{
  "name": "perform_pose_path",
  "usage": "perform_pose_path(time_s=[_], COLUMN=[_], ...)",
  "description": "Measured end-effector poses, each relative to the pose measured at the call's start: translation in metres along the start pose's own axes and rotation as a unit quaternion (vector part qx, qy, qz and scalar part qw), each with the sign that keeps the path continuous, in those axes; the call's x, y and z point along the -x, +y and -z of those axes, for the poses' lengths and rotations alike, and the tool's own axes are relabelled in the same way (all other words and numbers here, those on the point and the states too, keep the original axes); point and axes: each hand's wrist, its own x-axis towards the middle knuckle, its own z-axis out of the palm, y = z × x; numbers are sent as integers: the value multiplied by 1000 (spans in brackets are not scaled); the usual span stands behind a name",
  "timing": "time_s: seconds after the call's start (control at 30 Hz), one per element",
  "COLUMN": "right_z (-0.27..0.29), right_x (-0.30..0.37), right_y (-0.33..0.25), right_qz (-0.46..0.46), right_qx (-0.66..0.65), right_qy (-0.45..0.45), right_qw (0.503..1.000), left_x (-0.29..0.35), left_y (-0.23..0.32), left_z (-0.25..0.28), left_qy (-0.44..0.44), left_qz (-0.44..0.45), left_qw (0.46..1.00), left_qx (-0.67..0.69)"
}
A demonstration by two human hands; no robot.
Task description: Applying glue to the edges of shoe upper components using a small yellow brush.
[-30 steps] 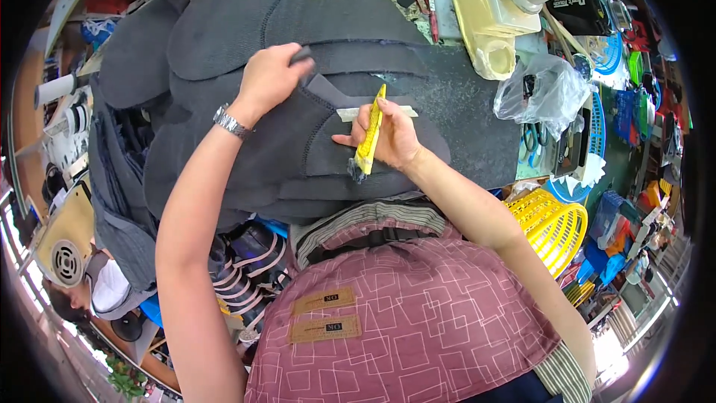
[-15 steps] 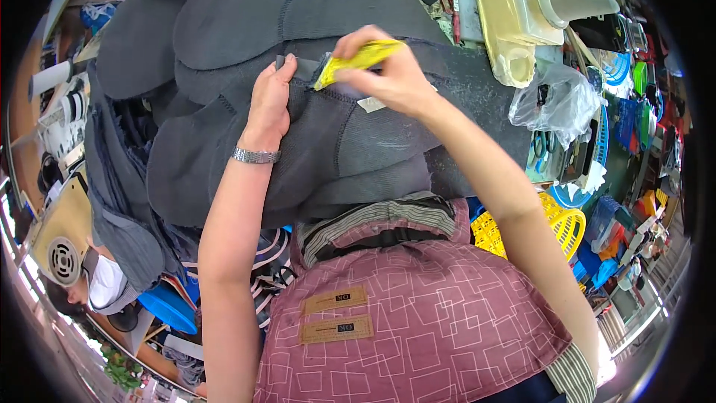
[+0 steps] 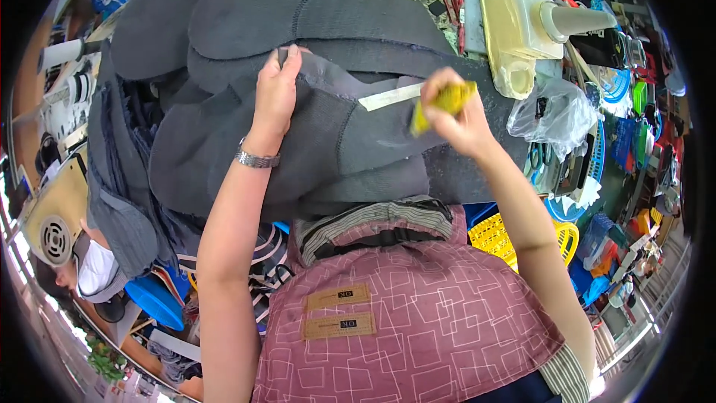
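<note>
My left hand (image 3: 274, 97), with a metal watch on its wrist, pinches the upper edge of a dark grey stitched fabric piece (image 3: 317, 134) between thumb and fingers. The piece lies on a stack of similar curved pieces (image 3: 242, 15). At its right side, my right hand (image 3: 468, 123) grips a flat yellow tool (image 3: 453, 95), blurred by motion; its kind cannot be made out. The tool's lower end is over or against the fabric, just right of a whitish strip (image 3: 391, 97).
Behind on the right stands a yellowed plastic container (image 3: 522, 26) with a pipe-like spout, beside several red-handled tools (image 3: 459, 19). A clear plastic bag (image 3: 556, 112) and scissors (image 3: 535, 155) lie nearer. Yellow baskets (image 3: 496, 239) stand low on the right. Another person (image 3: 93, 265) is at far left.
My right hand has swept the yellow tool rightward and slightly down, from beside my left hand to the right part of the piece. More of the whitish strip shows. My left hand keeps its pinch.
</note>
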Motion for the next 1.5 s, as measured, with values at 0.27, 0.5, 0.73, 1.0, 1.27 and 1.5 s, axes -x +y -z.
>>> perform_pose_path(time_s=[0.27,0.5,0.73,1.0,1.27,1.5], right_z=[-41,-38,-36,2,-35,-74], right_x=[54,45,50,54,24,30], right_y=[-18,-23,-17,-11,-12,23], right_qz=[94,-57,-50,41,-117,-305], right_qx=[342,426,428,324,-266,-353], right_qy=[-403,-501,-492,-223,-18,-144], right_qw=[843,751,756,919,957,873], left_x=[105,65,123,183,50,45], left_y=[8,16,222,122,37,26], left_z=[-17,-1,179,241,42,12], left_qy=[-234,94,439,322,75,-158], left_qz=[-406,-276,-359,-143,-362,-261], left_qw=[645,885,567,594,770,698], left_qx=[-604,-363,-598,-723,-520,-648])
